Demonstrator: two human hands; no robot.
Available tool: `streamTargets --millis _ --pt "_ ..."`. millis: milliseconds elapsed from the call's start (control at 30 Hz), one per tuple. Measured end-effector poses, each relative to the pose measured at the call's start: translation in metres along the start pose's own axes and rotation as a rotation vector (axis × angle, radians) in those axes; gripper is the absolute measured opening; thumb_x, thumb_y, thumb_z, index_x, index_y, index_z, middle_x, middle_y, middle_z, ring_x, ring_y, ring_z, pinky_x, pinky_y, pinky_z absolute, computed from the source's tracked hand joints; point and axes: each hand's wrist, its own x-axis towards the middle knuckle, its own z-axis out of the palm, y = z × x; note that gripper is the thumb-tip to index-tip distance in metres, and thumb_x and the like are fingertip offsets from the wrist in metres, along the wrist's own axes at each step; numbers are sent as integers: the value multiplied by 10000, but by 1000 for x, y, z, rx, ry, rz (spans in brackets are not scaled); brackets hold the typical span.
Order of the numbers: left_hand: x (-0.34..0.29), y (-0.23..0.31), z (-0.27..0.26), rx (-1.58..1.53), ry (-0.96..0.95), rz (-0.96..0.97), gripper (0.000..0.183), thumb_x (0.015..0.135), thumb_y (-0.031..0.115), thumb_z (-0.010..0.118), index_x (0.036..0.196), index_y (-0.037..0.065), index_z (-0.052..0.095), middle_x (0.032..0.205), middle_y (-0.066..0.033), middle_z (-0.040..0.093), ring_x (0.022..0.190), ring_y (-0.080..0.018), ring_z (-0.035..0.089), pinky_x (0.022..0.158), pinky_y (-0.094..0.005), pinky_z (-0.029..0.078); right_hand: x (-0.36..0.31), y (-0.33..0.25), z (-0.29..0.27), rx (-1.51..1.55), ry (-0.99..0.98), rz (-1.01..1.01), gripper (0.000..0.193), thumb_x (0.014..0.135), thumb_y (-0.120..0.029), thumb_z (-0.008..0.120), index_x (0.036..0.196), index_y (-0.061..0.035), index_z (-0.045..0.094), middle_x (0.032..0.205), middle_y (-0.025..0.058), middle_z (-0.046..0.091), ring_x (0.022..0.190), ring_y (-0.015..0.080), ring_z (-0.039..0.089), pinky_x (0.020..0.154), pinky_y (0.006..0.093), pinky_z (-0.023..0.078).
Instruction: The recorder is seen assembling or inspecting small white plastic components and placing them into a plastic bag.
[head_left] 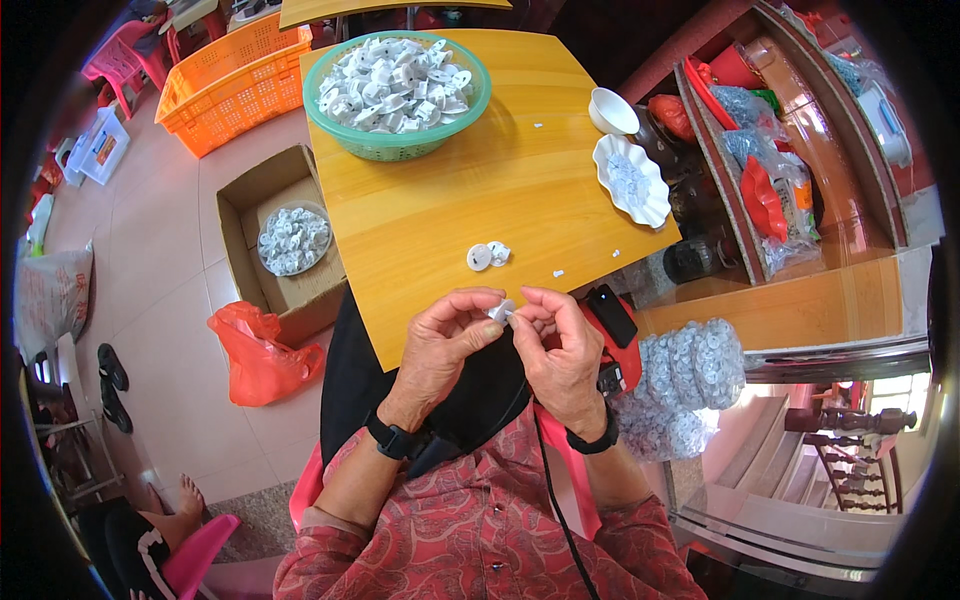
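Over the near edge of the table, my left hand (447, 342) pinches a small white plastic piece (501, 311) between thumb and fingers. My right hand (562, 352) is closed at the other side of the same piece, its thumb and fingertips meeting it; anything smaller in that pinch is hidden. Just beyond my hands lie two similar round white plastic pieces (488, 256) side by side. A green basket (398, 145) heaped with such white pieces stands at the far left of the table. At the right edge, a white scalloped dish (654, 205) holds small clear bits.
Tiny white bits (559, 273) lie on the yellow wooden table (430, 215). A white bowl (613, 111) sits beyond the dish. On the floor at left are a cardboard box (240, 215), a red plastic bag (262, 360) and an orange crate (235, 85). Filled clear bags (690, 365) stand at right.
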Motion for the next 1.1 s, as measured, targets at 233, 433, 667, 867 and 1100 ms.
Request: streamTargets --millis 233,433,667,867,1100 --pt "2 1 -1 205 -37 131 286 812 -47 719 1087 9 663 1135 -79 617 1044 -155 600 941 -289 499 0 5 4 -63 -28 -73 262 816 45 672 1059 1 587 808 94 628 665 176 620 587 295 515" --pt "2 2 -2 167 4 85 265 813 -39 722 1068 8 669 1125 -77 617 1047 -157 599 940 -292 501 1 0 0 71 -75 75 270 850 14 659 1104 10 567 823 91 631 698 164 620 618 292 512" --pt "2 4 -1 125 12 60 269 806 -40 730 1063 9 669 1118 -70 617 1032 -157 601 934 -296 499 1 3 1 52 -70 66 269 860 7 647 1113 15 555 842 99 625 690 161 604 622 287 502" --pt "2 2 -1 196 2 95 276 783 -43 744 1046 8 675 1123 -86 612 1051 -177 593 935 -315 502 2 5 6 -14 -33 22 220 841 20 646 1038 1 550 824 106 613 672 203 603 613 321 497" --pt "2 8 2 207 1 102 253 806 -43 724 1049 10 676 1109 -82 622 1037 -167 596 933 -310 503 -2 13 10 43 -34 50 215 847 -5 666 1030 -4 553 817 104 624 678 193 615 615 311 505"
